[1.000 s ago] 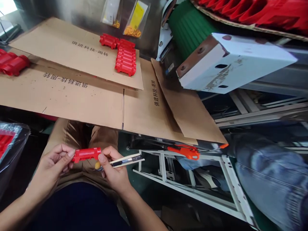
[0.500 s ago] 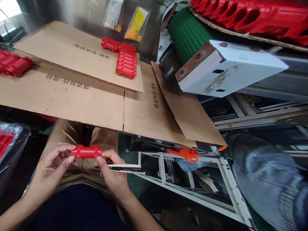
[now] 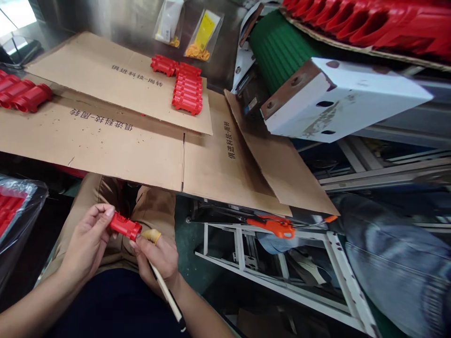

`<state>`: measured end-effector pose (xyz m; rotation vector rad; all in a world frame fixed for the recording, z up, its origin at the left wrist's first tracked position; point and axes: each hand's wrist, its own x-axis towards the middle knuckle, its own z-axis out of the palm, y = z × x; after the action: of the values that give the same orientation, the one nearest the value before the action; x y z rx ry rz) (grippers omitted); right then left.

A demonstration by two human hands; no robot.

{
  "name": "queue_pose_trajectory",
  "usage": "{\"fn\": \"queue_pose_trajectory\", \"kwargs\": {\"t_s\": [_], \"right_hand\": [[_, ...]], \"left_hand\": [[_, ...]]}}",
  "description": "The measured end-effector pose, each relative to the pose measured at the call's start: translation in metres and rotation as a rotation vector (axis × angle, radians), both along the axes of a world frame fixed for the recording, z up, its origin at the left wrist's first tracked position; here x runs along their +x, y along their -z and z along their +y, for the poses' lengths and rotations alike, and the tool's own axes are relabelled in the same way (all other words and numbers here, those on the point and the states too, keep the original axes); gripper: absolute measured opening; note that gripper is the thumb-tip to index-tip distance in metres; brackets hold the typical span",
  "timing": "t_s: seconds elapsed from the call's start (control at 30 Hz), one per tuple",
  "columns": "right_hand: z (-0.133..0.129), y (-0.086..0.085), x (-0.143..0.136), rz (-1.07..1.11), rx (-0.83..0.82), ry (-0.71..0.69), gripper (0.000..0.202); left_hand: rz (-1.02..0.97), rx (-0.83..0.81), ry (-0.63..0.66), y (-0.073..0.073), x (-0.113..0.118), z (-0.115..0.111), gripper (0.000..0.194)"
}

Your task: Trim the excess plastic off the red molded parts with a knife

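Over my lap, my left hand (image 3: 92, 237) pinches a red tubular plastic part (image 3: 125, 226) by its upper left end, thumb on top. The part tilts down to the right and has a ribbed collar. My right hand (image 3: 158, 258) meets its lower right end with the thumb, and a yellow finger cot (image 3: 151, 235) covers one finger. A slim cream-coloured tool (image 3: 165, 286) with a black end is gripped in that same hand, pointing down and right; its working end is hidden by the fingers.
More red parts (image 3: 187, 89) lie on the cardboard (image 3: 141, 150) covering the table; others (image 3: 24, 94) sit at the left. Bags (image 3: 204, 35) with yellow items are behind. A green roller conveyor (image 3: 278, 51), white bracket (image 3: 338, 103) and orange-handled tool (image 3: 271, 226) stand right; a lined bin (image 3: 30, 220) left.
The red part has turned from level to sloping down right. My right hand has rotated, so the tool swings from pointing right to pointing down and right.
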<state>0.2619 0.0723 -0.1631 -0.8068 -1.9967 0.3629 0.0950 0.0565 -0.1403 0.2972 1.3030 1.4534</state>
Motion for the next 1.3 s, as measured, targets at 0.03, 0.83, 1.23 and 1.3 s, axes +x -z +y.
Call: {"fn": "queue_pose_trajectory", "kwargs": {"t_s": [0.03, 0.83, 1.23, 1.3], "right_hand": [[0.0, 0.001, -0.001, -0.016, 0.017, 0.004, 0.014], [0.006, -0.027, 0.017, 0.252, -0.319, -0.389, 0.028], [0.005, -0.03, 0.019, 0.227, -0.388, -0.342, 0.015], [0.006, -0.031, 0.02, 0.215, -0.389, -0.349, 0.015]], "left_hand": [[-0.04, -0.021, -0.001, -0.001, 0.002, -0.001, 0.043], [-0.135, 0.037, 0.17, -0.011, -0.016, -0.008, 0.043], [-0.172, 0.0, 0.156, -0.016, -0.014, -0.009, 0.044], [-0.177, -0.013, 0.15, -0.017, -0.013, -0.009, 0.044]]}}
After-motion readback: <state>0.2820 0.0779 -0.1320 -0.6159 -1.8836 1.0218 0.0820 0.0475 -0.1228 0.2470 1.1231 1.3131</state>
